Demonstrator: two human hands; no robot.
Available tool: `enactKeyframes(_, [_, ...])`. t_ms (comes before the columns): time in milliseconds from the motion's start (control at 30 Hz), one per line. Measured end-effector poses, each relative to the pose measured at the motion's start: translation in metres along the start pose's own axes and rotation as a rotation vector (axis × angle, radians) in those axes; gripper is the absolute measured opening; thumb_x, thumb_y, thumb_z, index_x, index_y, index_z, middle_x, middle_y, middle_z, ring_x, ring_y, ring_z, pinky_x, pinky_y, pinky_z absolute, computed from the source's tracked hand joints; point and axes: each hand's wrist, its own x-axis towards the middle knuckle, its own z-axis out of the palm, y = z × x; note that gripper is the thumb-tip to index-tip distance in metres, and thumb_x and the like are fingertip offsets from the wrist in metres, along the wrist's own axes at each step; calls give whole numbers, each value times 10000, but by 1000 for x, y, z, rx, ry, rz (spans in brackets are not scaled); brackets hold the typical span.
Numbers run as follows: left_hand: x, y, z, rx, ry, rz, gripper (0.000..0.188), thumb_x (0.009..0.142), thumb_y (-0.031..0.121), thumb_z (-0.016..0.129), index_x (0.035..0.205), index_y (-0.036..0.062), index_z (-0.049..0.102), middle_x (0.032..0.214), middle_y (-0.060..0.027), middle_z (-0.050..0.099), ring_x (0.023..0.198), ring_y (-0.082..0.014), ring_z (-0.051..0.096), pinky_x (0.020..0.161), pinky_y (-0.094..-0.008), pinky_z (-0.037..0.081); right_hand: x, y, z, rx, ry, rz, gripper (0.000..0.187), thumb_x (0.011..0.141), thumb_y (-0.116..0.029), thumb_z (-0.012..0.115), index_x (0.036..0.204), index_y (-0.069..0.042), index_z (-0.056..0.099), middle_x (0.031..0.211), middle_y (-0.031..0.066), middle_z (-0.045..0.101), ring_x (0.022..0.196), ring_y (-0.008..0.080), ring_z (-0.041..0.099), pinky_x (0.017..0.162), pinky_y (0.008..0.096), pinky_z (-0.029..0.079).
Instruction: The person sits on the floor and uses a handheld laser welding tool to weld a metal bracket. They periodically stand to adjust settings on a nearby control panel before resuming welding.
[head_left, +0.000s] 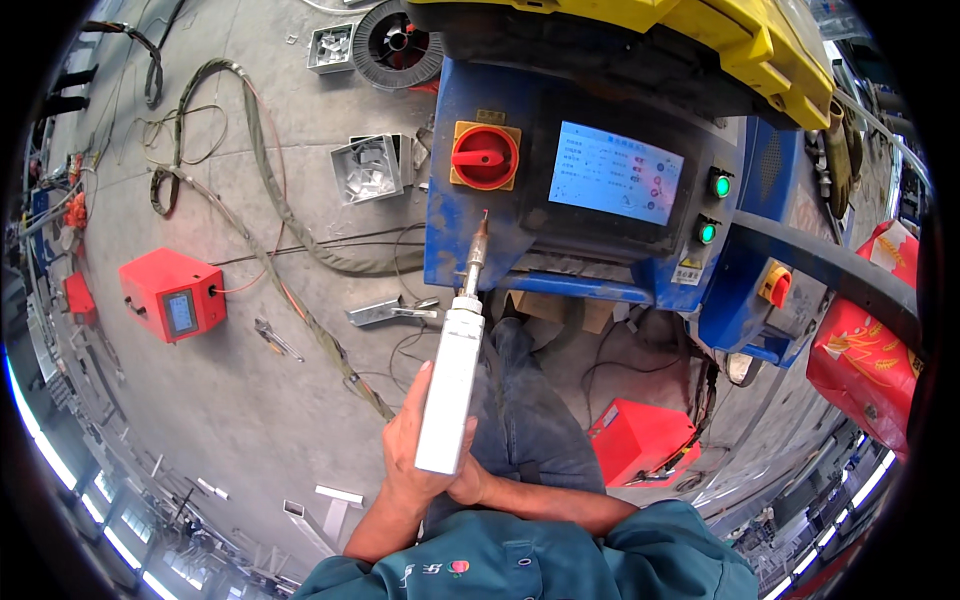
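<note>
While the left hand [408, 455] is wrapped round the white handheld welding torch [450, 390], head view leaves the right hand [466, 486] mostly hidden beside it; cannot tell its grip. Copper nozzle [480, 245] points toward the blue machine cabinet [446, 225], below the red rotary switch [486, 157]. Touchscreen [617, 172], green buttons [721, 186] lit. Judgement: torch in hand, machine powered; no spark or workpiece at nozzle; remainder unclear.

Grey floor [250, 410] beneath red unit [152, 284] (boxy, at left), sheathed cable [267, 175]
</note>
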Motion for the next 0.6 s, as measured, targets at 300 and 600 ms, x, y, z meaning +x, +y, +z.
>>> enactKeyframes(300, [-31,8,-31,-350,-12,-113,879,751,123,775,1549,1,427,1523,-258,511,1383,-372,543,1155,-410,447,-8,-17,0,-158,-222,58,351,963,-232,632,1217,10,619,1158,177,668,1086,340,641,955,445,509])
enactKeyframes(600, [-32,18,-57,-166,259,-63,738,886,172,771,1506,-48,438,1366,-238,636,1146,-388,698,937,-410,583,39,-19,-41,-322,-352,-43,516,968,-253,689,1411,-25,557,1318,146,632,1236,279,595,1057,413,470])
